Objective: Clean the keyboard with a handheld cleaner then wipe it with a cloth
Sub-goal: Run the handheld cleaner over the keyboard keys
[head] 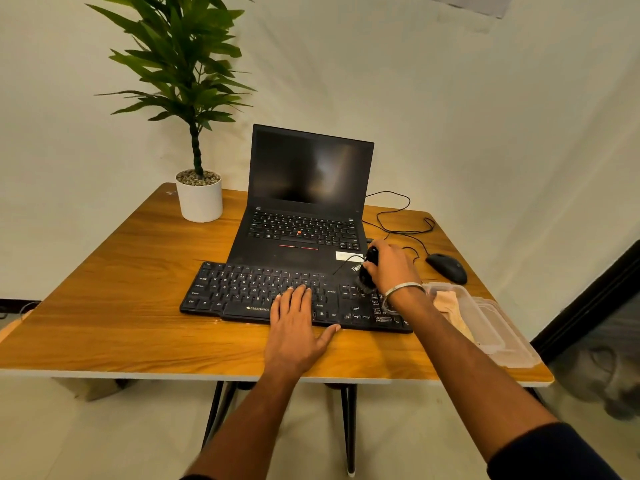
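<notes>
Looked like small office or home desk nook. Wood table [104,289] on thin black legs vs plain pale wall [485,133]; open laptop [308,202], ext. keyboard [242,292], wired mouse [446,268], potted plant [199,188] in corner. No other furniture seen.

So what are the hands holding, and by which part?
Right hand grips the black handheld cleaner around its upper body. Left hand holds nothing.

The table [114,271] lies bare along its left and front edges, while the keyboard [242,292], laptop [304,209], mouse [446,268], cable [398,220], plastic container [485,320] and corner plant pot [200,199] crowd the middle, right and back.
</notes>
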